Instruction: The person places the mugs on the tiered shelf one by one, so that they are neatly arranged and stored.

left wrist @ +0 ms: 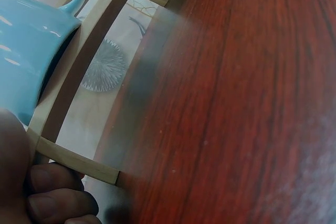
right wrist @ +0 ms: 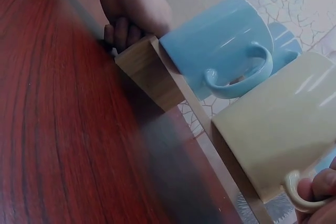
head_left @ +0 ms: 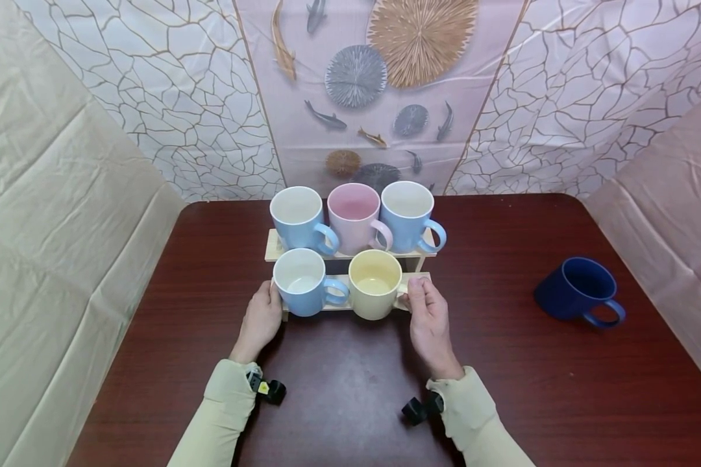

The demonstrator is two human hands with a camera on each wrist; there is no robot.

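A two-tier wooden rack [head_left: 333,306] stands on the table with mugs on both levels. My left hand [head_left: 261,318] grips the left end of its lower shelf, fingers curled under beside the leg [left wrist: 79,162]. On that shelf sit a light blue mug [head_left: 304,292], close to my left hand, and a pale yellow mug [head_left: 374,295]. My right hand [head_left: 429,321] pinches the yellow mug's handle [right wrist: 298,195] at the shelf's right end. Above them, the upper shelf bears a light blue mug [head_left: 296,224], a pink mug [head_left: 353,224] and another light blue mug [head_left: 405,224].
Off to the right, a dark blue mug [head_left: 561,292] lies tilted on the dark red wooden table [head_left: 491,389]. Behind the rack hangs a patterned cloth [head_left: 368,149], and pale cloth walls [head_left: 64,259] close in the sides.
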